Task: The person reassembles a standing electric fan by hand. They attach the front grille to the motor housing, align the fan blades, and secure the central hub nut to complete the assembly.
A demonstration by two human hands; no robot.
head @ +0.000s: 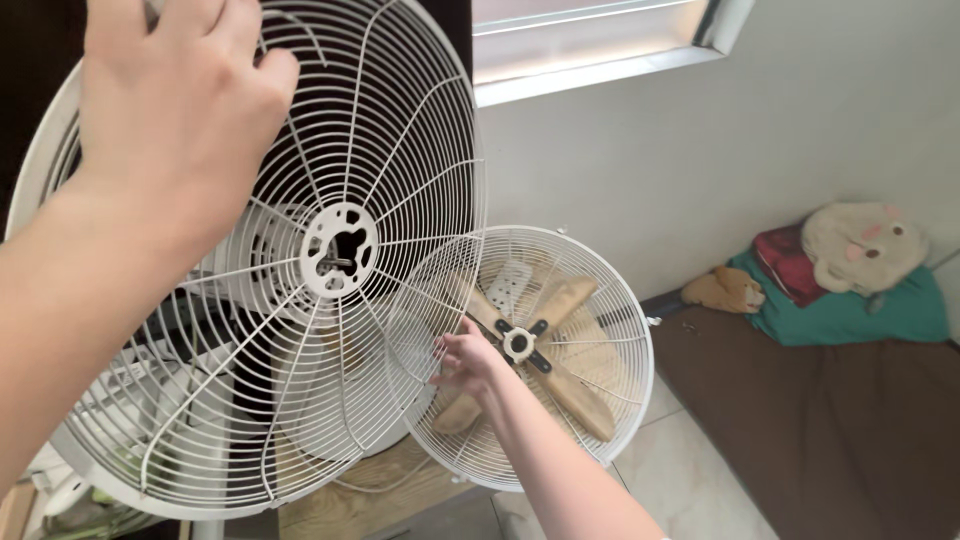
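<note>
Looking at progress, the big white grille [330, 250] filling the left of the frame was already off its fan, held up by the left hand [175, 95], fingers curled around the wires at the upper left. Lower centre, the second white guard [590, 290] was still closed over the wooden-coloured blades [570, 385], so that fan remained assembled. The right hand [468, 365] rested on its front wires beside the hub [518, 343], fingers loosely spread, gripping nothing as far as I could tell. The stand was cut off below, and the stuff behind the grille was too blurry to make out.
</note>
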